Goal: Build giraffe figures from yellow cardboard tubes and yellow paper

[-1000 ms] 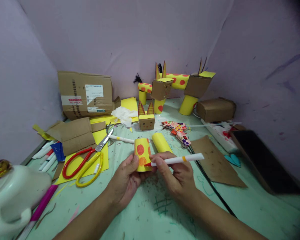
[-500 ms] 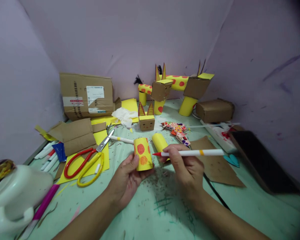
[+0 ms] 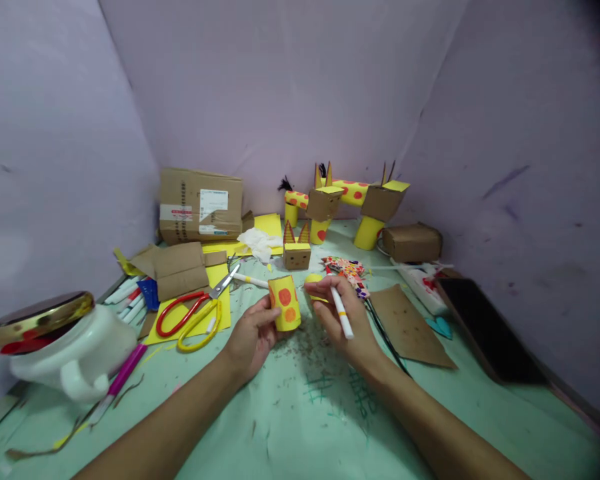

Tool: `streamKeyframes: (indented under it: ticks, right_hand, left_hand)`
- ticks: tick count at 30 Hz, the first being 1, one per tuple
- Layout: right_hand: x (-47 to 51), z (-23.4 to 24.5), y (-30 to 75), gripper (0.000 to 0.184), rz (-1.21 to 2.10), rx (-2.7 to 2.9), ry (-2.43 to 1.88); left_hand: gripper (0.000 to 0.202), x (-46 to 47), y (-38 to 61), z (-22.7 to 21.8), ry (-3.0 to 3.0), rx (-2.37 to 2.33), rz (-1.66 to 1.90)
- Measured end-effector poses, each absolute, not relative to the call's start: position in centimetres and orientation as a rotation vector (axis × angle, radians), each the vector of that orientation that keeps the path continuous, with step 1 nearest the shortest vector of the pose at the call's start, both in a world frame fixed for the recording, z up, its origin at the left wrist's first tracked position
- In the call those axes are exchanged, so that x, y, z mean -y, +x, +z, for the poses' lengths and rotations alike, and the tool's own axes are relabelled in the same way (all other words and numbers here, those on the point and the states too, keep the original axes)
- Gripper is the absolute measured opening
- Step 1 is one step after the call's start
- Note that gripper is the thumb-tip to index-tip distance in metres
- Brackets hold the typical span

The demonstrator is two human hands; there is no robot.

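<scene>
My left hand (image 3: 253, 333) grips a short yellow paper tube (image 3: 285, 302) with orange-red dots, holding it upright just above the table. My right hand (image 3: 343, 321) pinches a white marker (image 3: 341, 311), its far end pointing back toward me. The right fingertips also touch a plain yellow tube (image 3: 314, 280) lying just behind the dotted one. The two hands are close together at the middle of the green table (image 3: 305, 413).
Red and yellow scissors (image 3: 193, 317) lie on yellow paper to the left. A white jug (image 3: 65, 350) and loose markers (image 3: 123, 377) sit at the near left. Cardboard giraffe figures (image 3: 347, 200), boxes (image 3: 200, 207) and a patterned glue gun (image 3: 347, 270) stand behind. A dark tablet (image 3: 485, 327) lies right.
My right hand has swung the marker from lying level and pointing right to pointing back toward me, and reached to the plain yellow tube. The view has pulled back.
</scene>
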State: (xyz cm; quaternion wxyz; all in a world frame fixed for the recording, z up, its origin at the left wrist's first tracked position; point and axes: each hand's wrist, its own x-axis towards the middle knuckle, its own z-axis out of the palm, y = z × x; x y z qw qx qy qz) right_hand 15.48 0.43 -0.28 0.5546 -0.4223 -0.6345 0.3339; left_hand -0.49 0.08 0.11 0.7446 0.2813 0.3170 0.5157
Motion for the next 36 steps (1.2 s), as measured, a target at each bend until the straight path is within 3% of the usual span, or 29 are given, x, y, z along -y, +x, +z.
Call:
streamKeyframes:
  ticks: [9,24,30,36]
  right_hand:
    - [-0.1,-0.8,14.9,0.028,1.006,1.384,-0.919]
    - [-0.9,-0.1,15.8,0.040,1.094,1.149,-0.845]
    - [-1.1,-0.5,16.0,0.036,1.004,1.203,-0.843]
    - [-0.9,-0.4,16.2,0.031,0.959,1.252,-0.875]
  left_hand:
    - [0.039,1.2,-0.1,0.6,0.915,-0.727,1.110]
    - [0.081,0.7,-0.8,0.0,1.283,-0.903,1.248]
    - [0.046,1.2,-0.6,0.1,1.453,-1.043,1.384]
    - [0.042,1.7,-0.9,0.1,1.584,-1.029,1.507]
